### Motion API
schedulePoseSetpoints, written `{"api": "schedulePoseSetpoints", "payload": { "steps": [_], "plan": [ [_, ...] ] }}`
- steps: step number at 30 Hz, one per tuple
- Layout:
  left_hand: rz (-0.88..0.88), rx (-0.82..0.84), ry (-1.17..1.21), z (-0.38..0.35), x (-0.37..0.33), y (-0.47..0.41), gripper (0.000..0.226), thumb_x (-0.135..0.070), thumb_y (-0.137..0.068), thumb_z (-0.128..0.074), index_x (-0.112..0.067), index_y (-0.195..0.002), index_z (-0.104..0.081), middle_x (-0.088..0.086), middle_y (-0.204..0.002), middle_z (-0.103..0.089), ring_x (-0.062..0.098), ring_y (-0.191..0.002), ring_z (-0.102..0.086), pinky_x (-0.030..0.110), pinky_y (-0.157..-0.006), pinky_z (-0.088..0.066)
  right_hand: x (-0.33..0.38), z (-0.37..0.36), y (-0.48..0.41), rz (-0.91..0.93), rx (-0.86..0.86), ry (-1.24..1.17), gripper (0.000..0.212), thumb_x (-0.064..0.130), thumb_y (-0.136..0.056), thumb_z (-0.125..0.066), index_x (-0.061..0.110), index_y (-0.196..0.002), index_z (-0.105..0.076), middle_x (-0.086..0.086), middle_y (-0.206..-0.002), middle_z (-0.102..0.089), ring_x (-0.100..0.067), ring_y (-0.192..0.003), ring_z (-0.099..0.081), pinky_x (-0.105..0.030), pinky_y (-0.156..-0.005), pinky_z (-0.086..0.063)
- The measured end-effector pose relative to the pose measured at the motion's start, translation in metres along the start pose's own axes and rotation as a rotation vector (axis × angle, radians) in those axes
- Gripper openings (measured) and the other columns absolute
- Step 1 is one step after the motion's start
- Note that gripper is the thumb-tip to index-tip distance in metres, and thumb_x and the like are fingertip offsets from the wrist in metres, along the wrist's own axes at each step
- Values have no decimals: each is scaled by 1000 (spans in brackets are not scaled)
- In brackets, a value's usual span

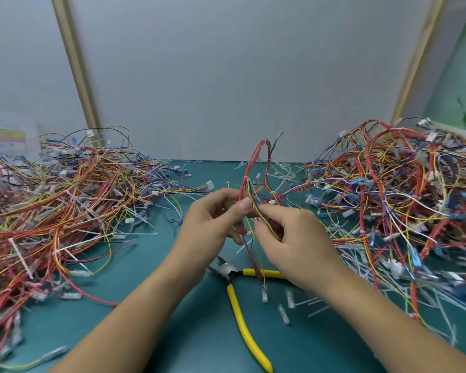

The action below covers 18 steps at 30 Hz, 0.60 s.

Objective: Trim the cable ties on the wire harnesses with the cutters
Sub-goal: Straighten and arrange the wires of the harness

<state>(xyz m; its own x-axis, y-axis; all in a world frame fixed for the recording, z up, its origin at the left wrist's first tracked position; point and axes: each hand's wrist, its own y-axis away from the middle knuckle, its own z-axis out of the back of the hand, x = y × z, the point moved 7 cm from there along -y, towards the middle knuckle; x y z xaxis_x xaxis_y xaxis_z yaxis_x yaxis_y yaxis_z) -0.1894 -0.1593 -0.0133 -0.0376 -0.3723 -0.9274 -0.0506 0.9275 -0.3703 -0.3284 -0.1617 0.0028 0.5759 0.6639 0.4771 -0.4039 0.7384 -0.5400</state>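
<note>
Both hands are working at the centre of the frame. The left hand (213, 219) is pinching the harness (256, 168) between thumb and curled fingers. The right hand (293, 238) is pinching the same wires just beside it. The harness is looping upward above the hands, with its loose ends hanging toward the cutters (240, 305). The cutters are lying on the green table (145, 305) below the hands, handles spread, and neither hand is holding them.

Loose white tie scraps (280, 170) suggest trimming is well under way, but this harness appears not yet cut. A large pile (65, 197) is filling the left of the frame and another pile (401, 197) the right. Which one is finished cannot be told. Stray wires are crowding the working space.
</note>
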Motion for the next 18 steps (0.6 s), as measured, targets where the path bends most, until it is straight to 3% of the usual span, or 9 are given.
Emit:
{"api": "schedulePoseSetpoints", "payload": {
  "steps": [4, 7, 11, 13, 15, 18],
  "plan": [
    [75, 2, 180, 4, 6, -1, 16, -24, -86, -64, -16, -95, -76, -1, -76, -64, 15, -61, -59, 24, -50, -49, -18, -1, -2, -152, -28, -427, 21, 15, -97, -56, 21, -90, -75, 12, -49, -37, -4, -47, -32, -20, -47, -27],
    [115, 21, 211, 3, 9, -3, 20, -26, -87, -63, -15, -96, -76, 1, -74, -59, 17, -61, -60, 25, -47, -48, -27, 1, -4, -179, -30, -530, 24, 14, -100, -55, 18, -91, -76, 14, -47, -37, -3, -44, -30, -15, -45, -24],
    [166, -99, 197, 6, 14, -6, 37, -41, -81, -65, -6, -92, -68, 5, -73, -54, 20, -60, -63, 29, -50, -54, -20, -4, -2, -45, 69, -348, 22, 28, -95, -54, 27, -93, -76, -1, -54, -39, -5, -50, -32, -21, -49, -25],
    [129, -153, 143, 8, 13, -7, 39, -42, -79, -67, -5, -90, -61, 5, -72, -54, 24, -62, -65, 27, -50, -54, -15, -5, -1, 39, 87, -186, 25, 31, -92, -53, 20, -94, -75, -1, -53, -39, -9, -49, -34, -21, -48, -25],
    [98, -157, 100, 9, 11, -7, 29, -34, -85, -67, -6, -89, -63, 5, -72, -55, 28, -63, -63, 26, -52, -54, -13, -5, -1, 88, 91, -66, 30, 33, -89, -50, 14, -92, -73, -1, -56, -47, -13, -53, -41, -29, -49, -31],
    [82, -136, 55, 9, 10, -8, 12, -14, -95, -60, -4, -92, -67, 2, -66, -60, 22, -60, -62, 26, -56, -55, -13, -4, 0, 98, 128, -20, 33, 40, -85, -48, 21, -93, -74, 2, -64, -58, -12, -60, -51, -35, -55, -43]
  ]
}}
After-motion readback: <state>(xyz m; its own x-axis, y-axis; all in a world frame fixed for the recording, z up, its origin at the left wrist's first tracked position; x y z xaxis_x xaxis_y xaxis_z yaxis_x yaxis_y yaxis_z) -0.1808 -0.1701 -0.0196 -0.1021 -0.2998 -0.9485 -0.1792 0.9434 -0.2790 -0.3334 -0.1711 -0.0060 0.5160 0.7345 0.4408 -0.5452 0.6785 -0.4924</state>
